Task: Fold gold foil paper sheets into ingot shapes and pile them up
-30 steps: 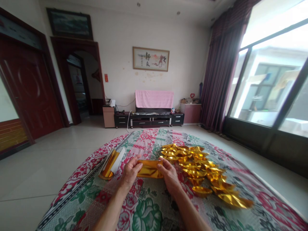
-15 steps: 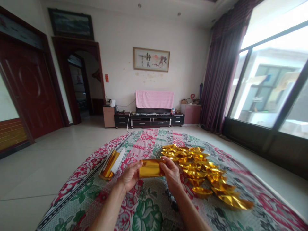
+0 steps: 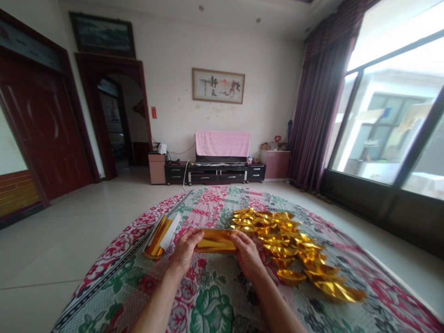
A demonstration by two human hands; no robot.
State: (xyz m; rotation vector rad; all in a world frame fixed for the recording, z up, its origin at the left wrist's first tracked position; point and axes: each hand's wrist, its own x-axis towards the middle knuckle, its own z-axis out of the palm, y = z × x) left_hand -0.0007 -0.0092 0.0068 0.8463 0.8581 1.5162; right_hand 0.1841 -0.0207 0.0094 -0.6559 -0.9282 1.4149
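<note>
A folded strip of shiny gold foil paper (image 3: 216, 241) is held up between both hands over the flowered cloth (image 3: 211, 310). My left hand (image 3: 185, 249) pinches its left end between thumb and fingers. At the strip's right end, my right hand (image 3: 247, 252) grips it the same way. Several folded gold foil ingots (image 3: 280, 250) lie in rows to the right of my right hand. Left of my left hand rests a stack of gold foil sheets (image 3: 162, 237), curled, with white undersides showing.
Beyond the cloth stands a low black TV cabinet (image 3: 227, 175), with a pink cloth (image 3: 223, 143) draped over a screen. A dark red door (image 3: 41, 120) is on the left. A purple curtain (image 3: 314, 106) and a large window (image 3: 391, 115) are on the right.
My left hand has shifted slightly left and up. The foil strip looks narrower and longer between the hands; the ingots and the stack stay put.
</note>
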